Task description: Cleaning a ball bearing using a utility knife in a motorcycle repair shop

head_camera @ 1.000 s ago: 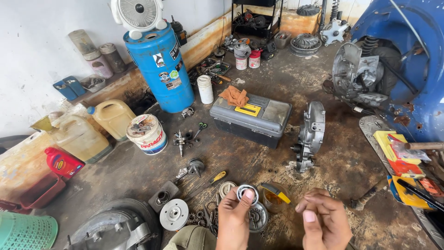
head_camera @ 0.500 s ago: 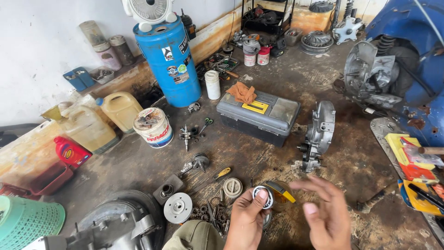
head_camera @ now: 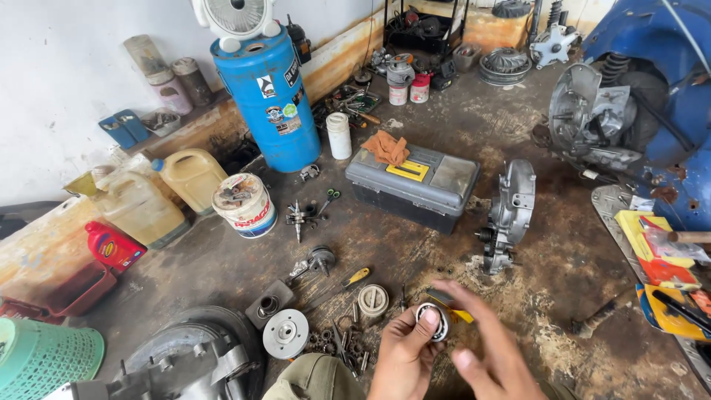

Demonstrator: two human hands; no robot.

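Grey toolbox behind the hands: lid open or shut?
Shut. The grey toolbox has its lid lying flat on the body, with an orange rag resting on top near the yellow handle. Whether the latches are fastened cannot be told.

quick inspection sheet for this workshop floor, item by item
surface: bare concrete floor, oil-stained and gritty.
job's things: round metal bearing pinched in the left hand; right hand open just beside it.
clutter: grey toolbox with an orange rag on its lid, engine casing, white bucket, yellow-handled screwdriver, flat metal disc, loose small parts around.
grippers: left hand closed on the bearing; right hand open, holding nothing.
cables: nothing seen.
surroundings: blue drum with a white fan on top, yellow jugs, blue scooter, green basket.
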